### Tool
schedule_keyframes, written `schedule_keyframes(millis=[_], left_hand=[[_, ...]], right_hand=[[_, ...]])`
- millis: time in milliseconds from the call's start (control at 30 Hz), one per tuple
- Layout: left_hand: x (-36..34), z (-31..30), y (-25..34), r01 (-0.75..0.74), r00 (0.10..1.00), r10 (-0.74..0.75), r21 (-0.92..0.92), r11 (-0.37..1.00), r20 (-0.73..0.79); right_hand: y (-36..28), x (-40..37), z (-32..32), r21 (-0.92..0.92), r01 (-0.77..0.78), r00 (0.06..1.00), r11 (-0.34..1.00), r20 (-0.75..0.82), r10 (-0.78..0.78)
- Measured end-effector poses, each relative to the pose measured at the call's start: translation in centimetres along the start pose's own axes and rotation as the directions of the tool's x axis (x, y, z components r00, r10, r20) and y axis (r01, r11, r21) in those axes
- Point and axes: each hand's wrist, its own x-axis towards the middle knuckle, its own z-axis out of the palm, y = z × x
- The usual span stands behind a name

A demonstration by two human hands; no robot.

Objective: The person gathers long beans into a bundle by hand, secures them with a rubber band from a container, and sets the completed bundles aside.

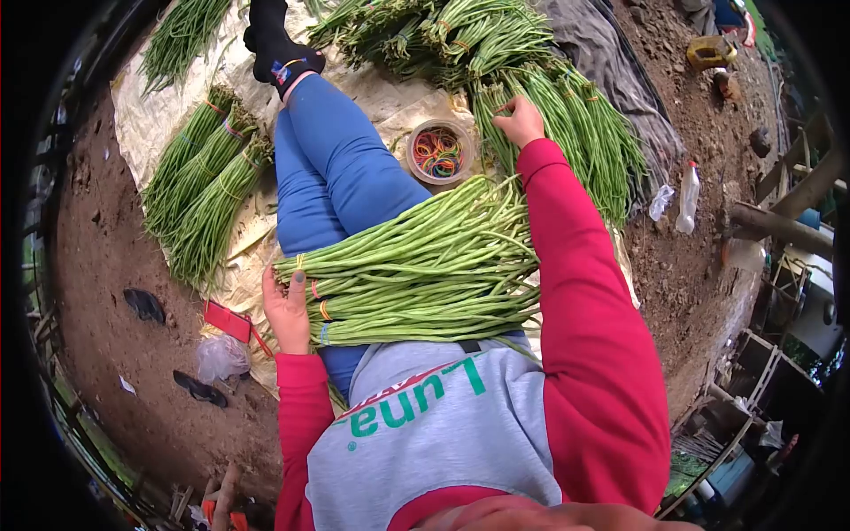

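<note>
Several bundles of long green beans (416,265) lie across my lap, their left ends tied with coloured rubber bands. My left hand (288,311) is at those tied ends, its fingers curled on the top bundle. My right hand (520,121) reaches to the large pile of beans (584,133) at the upper right, its fingers bent close together at the pile's left edge; whether they pinch a bean is too small to tell. Between the pile and my legs stands a round tub of coloured rubber bands (438,152).
More tied bean bundles (208,177) lie on the pale sheet (133,115) at the left, with others at the top. On the dirt are a red phone case (227,320), a plastic bag (221,357), dark sandals (200,389) and a clear bottle (688,199).
</note>
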Motion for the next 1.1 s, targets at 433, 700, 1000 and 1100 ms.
schedule_keyframes(millis=[433, 700, 1000, 1100], left_hand=[[0.0, -0.6, -1.5, -0.112, 0.994, 0.111, -0.096, 0.989, -0.019], [0.2, 0.3, -0.8, -0.287, 0.957, 0.277, -0.155, 0.945, -0.084], [-6.9, -7.8, -8.1, -0.013, 0.983, 0.018, -0.027, 1.0, 0.184], [-10.7, -7.4, -10.1, 0.031, 0.892, -0.107, 0.176, 0.984, 0.44]], right_hand=[[15.5, -17.1, -29.8, 0.938, 0.116, 0.979, -0.327, -0.164, -0.122], [-15.1, -20.2, -35.9, 0.94, 0.179, 0.779, 0.29, 0.045, -0.625], [-32.0, -24.2, -12.4, 0.306, 0.667, 0.465, 0.679, 0.541, -0.701], [-32.5, -23.4, -12.7, 0.372, 0.641, 0.413, 0.672, 0.571, -0.71]])
